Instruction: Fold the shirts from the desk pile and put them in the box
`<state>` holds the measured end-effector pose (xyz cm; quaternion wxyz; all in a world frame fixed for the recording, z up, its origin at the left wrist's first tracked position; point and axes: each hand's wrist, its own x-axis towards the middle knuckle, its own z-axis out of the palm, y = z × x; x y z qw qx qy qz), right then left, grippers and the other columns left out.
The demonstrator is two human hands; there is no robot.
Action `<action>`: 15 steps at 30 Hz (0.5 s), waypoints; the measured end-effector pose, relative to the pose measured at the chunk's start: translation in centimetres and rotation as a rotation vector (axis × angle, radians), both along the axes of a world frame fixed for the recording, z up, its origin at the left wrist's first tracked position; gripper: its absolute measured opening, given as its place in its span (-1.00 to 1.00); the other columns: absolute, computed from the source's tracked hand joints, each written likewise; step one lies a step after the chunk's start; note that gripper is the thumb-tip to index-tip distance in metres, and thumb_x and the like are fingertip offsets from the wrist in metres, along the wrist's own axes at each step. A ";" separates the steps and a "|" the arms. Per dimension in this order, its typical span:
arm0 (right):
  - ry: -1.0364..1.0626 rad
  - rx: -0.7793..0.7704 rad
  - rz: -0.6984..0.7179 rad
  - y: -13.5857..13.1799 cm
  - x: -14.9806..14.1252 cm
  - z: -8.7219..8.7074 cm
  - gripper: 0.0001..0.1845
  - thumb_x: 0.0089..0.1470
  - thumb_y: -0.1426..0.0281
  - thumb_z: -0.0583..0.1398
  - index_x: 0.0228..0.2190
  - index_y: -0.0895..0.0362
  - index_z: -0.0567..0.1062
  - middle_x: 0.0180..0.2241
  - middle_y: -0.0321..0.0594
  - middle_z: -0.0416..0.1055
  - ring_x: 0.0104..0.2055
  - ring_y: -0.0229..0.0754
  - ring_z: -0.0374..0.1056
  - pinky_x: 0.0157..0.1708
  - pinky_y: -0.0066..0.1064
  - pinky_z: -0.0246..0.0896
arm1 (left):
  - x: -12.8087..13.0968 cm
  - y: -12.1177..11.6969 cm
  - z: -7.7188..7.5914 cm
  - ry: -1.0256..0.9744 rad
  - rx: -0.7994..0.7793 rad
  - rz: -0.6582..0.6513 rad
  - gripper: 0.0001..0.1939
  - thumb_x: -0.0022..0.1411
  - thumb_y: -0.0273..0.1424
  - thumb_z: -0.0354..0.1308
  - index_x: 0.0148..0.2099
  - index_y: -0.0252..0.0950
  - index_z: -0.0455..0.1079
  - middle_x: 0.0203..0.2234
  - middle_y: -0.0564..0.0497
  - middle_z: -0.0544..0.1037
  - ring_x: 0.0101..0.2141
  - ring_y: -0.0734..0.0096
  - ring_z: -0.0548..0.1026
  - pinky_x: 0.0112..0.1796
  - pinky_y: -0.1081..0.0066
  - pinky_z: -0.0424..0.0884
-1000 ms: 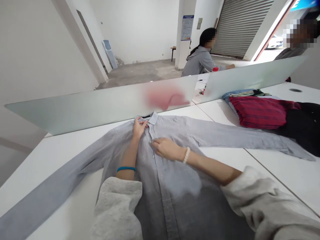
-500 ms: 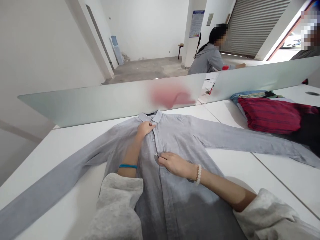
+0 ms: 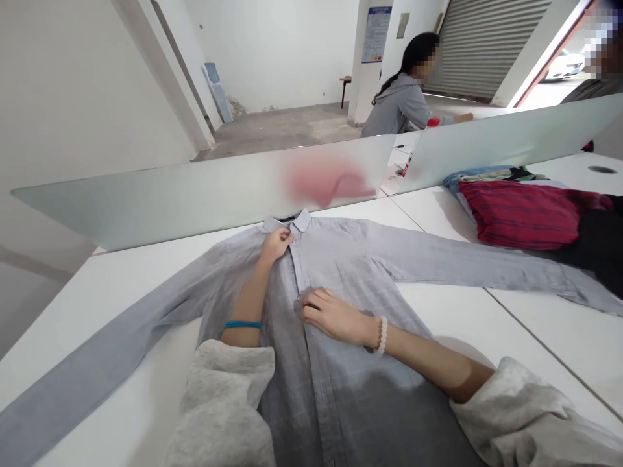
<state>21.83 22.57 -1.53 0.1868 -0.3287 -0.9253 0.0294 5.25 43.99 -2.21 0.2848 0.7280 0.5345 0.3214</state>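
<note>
A grey long-sleeved shirt [image 3: 341, 259] lies face up on the white table, its sleeves spread to both sides and its collar [image 3: 302, 220] toward the divider. Just below the collar, my left hand [image 3: 276, 244] is closed, pinching the shirt's front edge near the top of the button placket. Lower down, around chest height, my right hand [image 3: 331, 314] is closed with curled fingers at the placket [image 3: 314, 363], gripping its edge. The fingertips hide the exact spot held by each hand. Overlapping front panels meet along the middle of the shirt.
A frosted glass divider [image 3: 195, 194] runs along the table's far edge, with a blurred red shape behind it. Folded clothes, a red plaid garment [image 3: 520, 214] on top, lie at the right. Beyond the divider a person [image 3: 402, 97] in grey sits; another person is partly visible far right.
The placket edge has been drawn over, so the buttons seen between my hands before are now covered. My left hand sits slightly closer to the collar. The view has shifted a little.
</note>
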 end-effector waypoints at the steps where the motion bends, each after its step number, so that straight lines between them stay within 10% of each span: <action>1: -0.009 0.002 0.016 -0.1 -0.1 0.0 -0.74 0.29 0.40 -0.05 -0.26 0.16 0.42 -0.20 -0.13 0.33 -0.16 -0.19 0.16 -0.13 -0.35 0.10 | -0.1 0.1 -0.1 -0.005 -0.007 0.006 -0.82 0.09 -0.33 0.14 -0.26 -0.29 0.43 -0.52 0.03 0.50 -0.40 0.34 0.47 -0.27 0.38 0.36; 9: -0.002 -0.040 0.066 0.0 0.2 0.5 -0.71 0.28 0.36 -0.01 -0.09 0.18 0.42 -0.04 -0.06 0.34 0.03 -0.16 0.21 0.00 -0.29 0.17 | -0.7 0.4 -0.3 -0.033 -0.073 0.003 -0.88 0.10 -0.34 0.12 -0.36 -0.30 0.35 -0.51 0.02 0.51 -0.42 0.38 0.47 -0.31 0.43 0.37; 15: -0.059 -0.016 -0.081 -0.3 0.2 -1.1 -0.25 0.21 0.02 -0.04 0.24 0.28 0.09 0.29 0.12 -0.07 0.36 0.07 -0.29 0.25 0.05 -0.24 | -0.8 0.6 -0.6 0.038 -0.023 0.035 -0.73 0.10 -0.41 0.12 -0.11 -0.34 0.34 -0.52 0.04 0.48 -0.42 0.35 0.48 -0.26 0.37 0.39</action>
